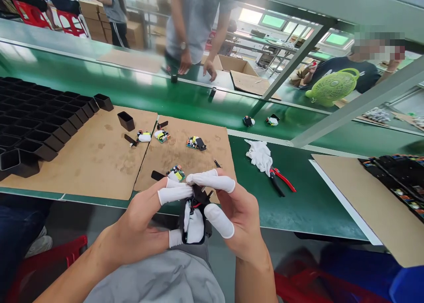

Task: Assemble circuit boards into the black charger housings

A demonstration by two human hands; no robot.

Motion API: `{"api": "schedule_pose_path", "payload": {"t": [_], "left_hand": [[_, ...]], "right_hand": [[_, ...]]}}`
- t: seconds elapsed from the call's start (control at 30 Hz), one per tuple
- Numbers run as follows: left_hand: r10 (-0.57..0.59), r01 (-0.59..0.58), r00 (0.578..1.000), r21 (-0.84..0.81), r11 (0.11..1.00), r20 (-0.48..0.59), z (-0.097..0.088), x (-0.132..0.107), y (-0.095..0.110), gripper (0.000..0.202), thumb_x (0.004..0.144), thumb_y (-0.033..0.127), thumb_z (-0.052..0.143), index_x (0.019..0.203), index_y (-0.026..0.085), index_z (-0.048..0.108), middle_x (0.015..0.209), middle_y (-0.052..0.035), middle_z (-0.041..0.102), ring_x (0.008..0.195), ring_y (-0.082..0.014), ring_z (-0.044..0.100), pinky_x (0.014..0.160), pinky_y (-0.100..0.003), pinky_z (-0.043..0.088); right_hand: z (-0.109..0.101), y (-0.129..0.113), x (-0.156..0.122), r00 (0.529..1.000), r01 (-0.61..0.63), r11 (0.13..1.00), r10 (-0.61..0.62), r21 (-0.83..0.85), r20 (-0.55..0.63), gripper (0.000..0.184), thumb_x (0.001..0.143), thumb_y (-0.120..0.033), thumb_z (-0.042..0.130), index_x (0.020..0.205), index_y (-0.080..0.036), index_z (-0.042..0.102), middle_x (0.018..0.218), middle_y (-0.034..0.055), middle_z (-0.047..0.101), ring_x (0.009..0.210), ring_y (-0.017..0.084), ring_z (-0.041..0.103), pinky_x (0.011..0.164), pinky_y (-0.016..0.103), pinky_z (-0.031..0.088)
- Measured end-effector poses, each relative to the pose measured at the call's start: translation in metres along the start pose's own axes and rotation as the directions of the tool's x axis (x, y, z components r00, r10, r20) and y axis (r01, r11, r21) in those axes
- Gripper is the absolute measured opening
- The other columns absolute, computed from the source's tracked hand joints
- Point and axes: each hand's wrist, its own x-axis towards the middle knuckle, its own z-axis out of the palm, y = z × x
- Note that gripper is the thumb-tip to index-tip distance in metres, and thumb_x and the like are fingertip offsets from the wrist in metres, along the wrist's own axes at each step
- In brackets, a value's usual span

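My left hand (142, 225), in white finger cots, is closed around a black plastic case (182, 225), its open end facing me. Inside the case shows a white-wrapped block (194, 225), with a bit of red wire above it. My right hand (236, 212), also in finger cots, pinches a black plastic end piece (199, 192) at the top of the case. Fingers partly hide that piece. Just beyond my hands lies a circuit board (177, 172) with a black end piece (157, 175) beside it.
More circuit boards (162, 136) and an empty black case (126, 121) lie on brown cardboard (99, 161). Rows of black cases (43, 117) stand at left. Right are a white glove (259, 156), red-and-black pliers (280, 181) and a board tray (397, 183). A person (195, 29) works across the green conveyor (139, 89).
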Motion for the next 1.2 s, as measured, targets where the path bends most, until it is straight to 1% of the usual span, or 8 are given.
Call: {"api": "schedule_pose_path", "payload": {"t": [0.1, 0.23, 0.37, 0.5, 0.67, 0.77, 0.9, 1.2], "left_hand": [[-0.015, 0.015, 1.0, -0.01, 1.0, 0.001, -0.001, -0.002, 0.001, 0.065, 0.096, 0.021, 0.09, 0.155, 0.031, 0.064, 0.121, -0.009, 0.082, 0.102, -0.0258, 0.082, 0.087, -0.036, 0.072], [-0.031, 0.03, 0.999, -0.04, 0.999, -0.016, -0.001, -0.004, 0.002, 0.067, 0.093, 0.022, 0.092, 0.154, 0.031, 0.066, 0.117, -0.0081, 0.081, 0.095, -0.026, 0.08, 0.084, -0.038, 0.071], [-0.042, 0.04, 0.999, -0.084, 0.996, -0.027, -0.002, -0.004, 0.004, 0.069, 0.09, 0.016, 0.093, 0.152, 0.029, 0.067, 0.114, -0.0075, 0.078, 0.092, -0.0234, 0.076, 0.083, -0.034, 0.068], [-0.059, 0.056, 0.998, -0.103, 0.993, -0.023, -0.002, -0.005, 0.005, 0.067, 0.088, 0.013, 0.093, 0.149, 0.025, 0.067, 0.118, -0.0074, 0.078, 0.099, -0.0215, 0.077, 0.09, -0.03, 0.066], [-0.12, 0.119, 0.993, -0.124, 0.985, 0.001, -0.003, -0.008, 0.007, 0.072, 0.086, 0.02, 0.099, 0.15, 0.028, 0.065, 0.118, -0.0051, 0.079, 0.101, -0.0202, 0.077, 0.095, -0.028, 0.065], [-0.149, 0.15, 0.989, -0.12, 0.981, 0.016, -0.004, -0.008, 0.008, 0.073, 0.086, 0.02, 0.1, 0.149, 0.028, 0.066, 0.118, -0.0045, 0.078, 0.1, -0.019, 0.077, 0.093, -0.026, 0.065], [-0.138, 0.14, 0.99, -0.14, 0.98, 0.024, -0.005, -0.004, 0.012, 0.068, 0.09, 0.015, 0.092, 0.151, 0.031, 0.066, 0.115, -0.0028, 0.078, 0.094, -0.0168, 0.076, 0.087, -0.024, 0.065], [-0.122, 0.122, 0.992, -0.126, 0.985, 0.003, -0.007, -0.001, 0.017, 0.066, 0.089, 0.014, 0.092, 0.148, 0.03, 0.069, 0.113, -0.006, 0.08, 0.086, -0.0201, 0.077, 0.075, -0.027, 0.066]], "right_hand": [[0.001, -0.001, 0.0, 1.0, -0.007, 1.0, 0.007, 0.01, 0.009, 0.032, 0.112, -0.046, 0.076, 0.143, -0.036, 0.078, 0.128, 0.0058, 0.081, 0.116, 0.026, 0.075, 0.104, 0.044, 0.064], [0.003, -0.002, -0.001, 0.999, -0.025, 0.999, 0.024, 0.036, 0.024, 0.032, 0.113, -0.044, 0.076, 0.144, -0.037, 0.078, 0.128, 0.0049, 0.08, 0.114, 0.025, 0.072, 0.103, 0.043, 0.062], [0.006, -0.002, 0.0, 0.999, -0.038, 0.996, 0.035, 0.086, 0.033, 0.032, 0.113, -0.039, 0.076, 0.145, -0.037, 0.078, 0.131, 0.0053, 0.08, 0.116, 0.025, 0.071, 0.105, 0.042, 0.059], [0.009, -0.002, 0.002, 0.998, -0.047, 0.993, 0.043, 0.109, 0.04, 0.034, 0.112, -0.037, 0.078, 0.146, -0.04, 0.078, 0.13, 0.0026, 0.079, 0.114, 0.022, 0.068, 0.103, 0.037, 0.056], [0.011, 0.0, 0.003, 0.997, -0.065, 0.988, 0.058, 0.143, 0.049, 0.034, 0.113, -0.035, 0.077, 0.147, -0.042, 0.077, 0.133, 0.0004, 0.079, 0.116, 0.019, 0.068, 0.1, 0.032, 0.055], [0.011, 0.001, 0.003, 0.996, -0.074, 0.986, 0.067, 0.151, 0.051, 0.035, 0.113, -0.035, 0.077, 0.147, -0.042, 0.076, 0.134, -0.0004, 0.078, 0.117, 0.018, 0.068, 0.101, 0.03, 0.055], [0.011, 0.002, 0.002, 0.996, -0.076, 0.985, 0.068, 0.156, 0.055, 0.034, 0.113, -0.035, 0.077, 0.147, -0.041, 0.077, 0.133, -0.0009, 0.078, 0.115, 0.017, 0.069, 0.101, 0.029, 0.055], [0.01, -0.001, -0.001, 0.995, -0.085, 0.977, 0.074, 0.198, 0.063, 0.033, 0.114, -0.04, 0.076, 0.146, -0.041, 0.078, 0.135, 0.0025, 0.078, 0.122, 0.021, 0.071, 0.108, 0.035, 0.057]]}}
